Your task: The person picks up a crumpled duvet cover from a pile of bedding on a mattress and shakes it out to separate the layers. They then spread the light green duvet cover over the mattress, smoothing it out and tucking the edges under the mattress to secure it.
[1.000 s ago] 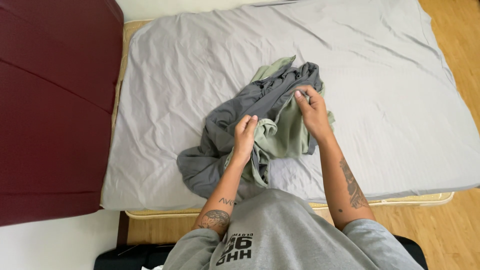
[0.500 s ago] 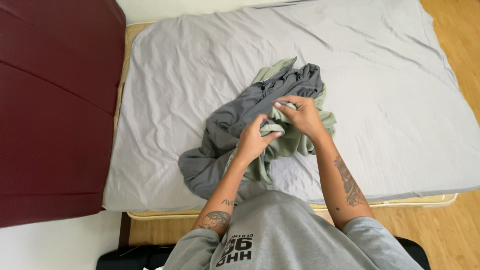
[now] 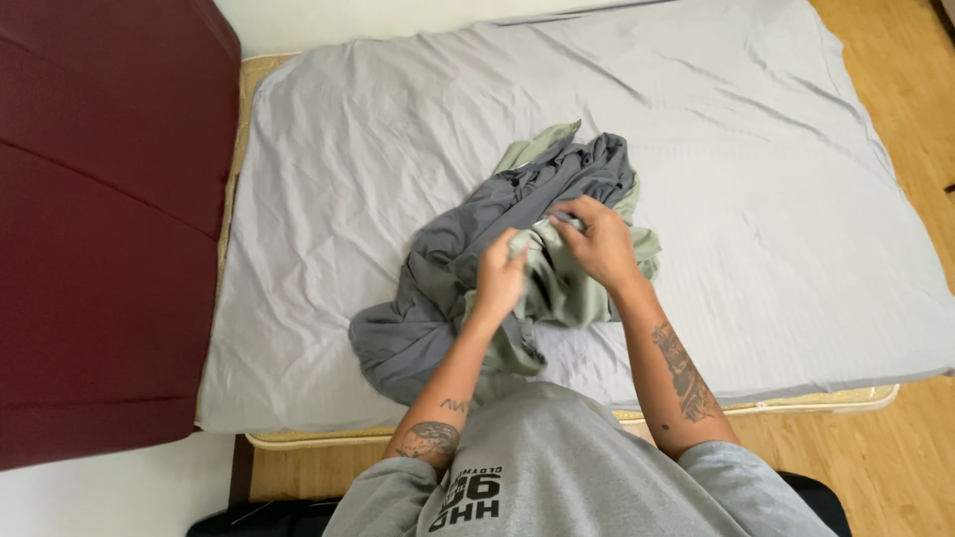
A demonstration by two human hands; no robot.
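Both hands, left hand and right hand, pinch the green cloth atop a grey garment (mid-mattress, wide bare sheet around).

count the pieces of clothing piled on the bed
2 that show: a dark grey garment spread left and up, and a pale green garment gripped by the left hand and right hand. More could hide beneath.

Grey-sheeted mattress, maroon panel
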